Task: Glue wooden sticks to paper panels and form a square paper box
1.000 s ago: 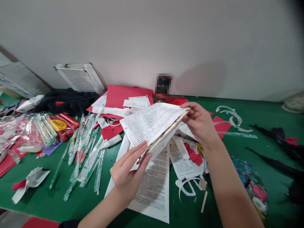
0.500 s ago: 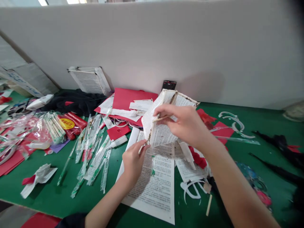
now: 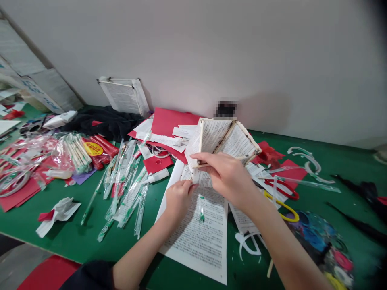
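Note:
A small open box-like frame (image 3: 240, 141) of thin sticks, covered with printed paper, is held above the table in the middle. My right hand (image 3: 226, 175) is closed on a stick along its near edge, thumb and fingers pinching it. Lower and to the left, my left hand (image 3: 179, 200) pinches the frame's bottom corner, its fingertips partly hidden. Beneath both hands lies a long printed sheet (image 3: 208, 241) with a small clear strip with green bits (image 3: 202, 211) on it.
Plastic-wrapped sticks (image 3: 121, 193), a glue bottle (image 3: 159, 176) and red paper (image 3: 175, 119) spread leftward. Another paper-covered frame (image 3: 123, 96) leans on the grey partition (image 3: 193, 52). At right are red (image 3: 294, 193) and yellow loops (image 3: 294, 215) and white curved pieces (image 3: 313, 163).
The frame has tipped so more of its inside faces me. My right hand has moved lower along it, and the whole view has shifted slightly.

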A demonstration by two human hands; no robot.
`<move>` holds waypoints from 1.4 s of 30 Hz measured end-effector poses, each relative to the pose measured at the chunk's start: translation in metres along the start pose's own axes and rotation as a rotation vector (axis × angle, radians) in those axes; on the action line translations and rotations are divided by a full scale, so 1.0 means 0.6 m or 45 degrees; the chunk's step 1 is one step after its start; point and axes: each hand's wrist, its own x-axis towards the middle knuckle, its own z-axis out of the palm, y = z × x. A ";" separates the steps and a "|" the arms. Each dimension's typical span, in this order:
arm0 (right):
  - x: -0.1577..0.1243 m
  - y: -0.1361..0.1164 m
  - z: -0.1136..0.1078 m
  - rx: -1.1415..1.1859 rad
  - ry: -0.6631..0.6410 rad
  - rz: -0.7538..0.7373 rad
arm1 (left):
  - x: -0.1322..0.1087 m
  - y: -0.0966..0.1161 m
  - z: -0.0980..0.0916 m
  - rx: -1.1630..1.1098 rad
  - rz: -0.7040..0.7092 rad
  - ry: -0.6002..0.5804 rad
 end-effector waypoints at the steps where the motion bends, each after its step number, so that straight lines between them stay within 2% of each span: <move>1: -0.003 0.001 0.001 0.005 0.028 -0.025 | 0.000 -0.001 0.000 0.001 0.002 0.000; 8: -0.008 0.005 0.005 -0.006 0.242 -0.117 | 0.003 -0.004 -0.004 0.019 0.040 0.010; 16: -0.007 0.005 0.003 -0.012 0.184 -0.147 | 0.012 -0.001 -0.008 0.055 0.128 -0.037; 25: -0.002 0.005 0.007 0.040 0.192 -0.127 | 0.014 -0.009 0.000 0.073 0.160 -0.036; 35: -0.001 0.002 0.009 0.066 0.137 -0.168 | 0.011 -0.011 0.004 -0.017 0.137 0.007; 42: -0.004 0.004 0.005 0.033 0.112 -0.123 | 0.013 -0.022 0.000 -0.147 0.127 -0.035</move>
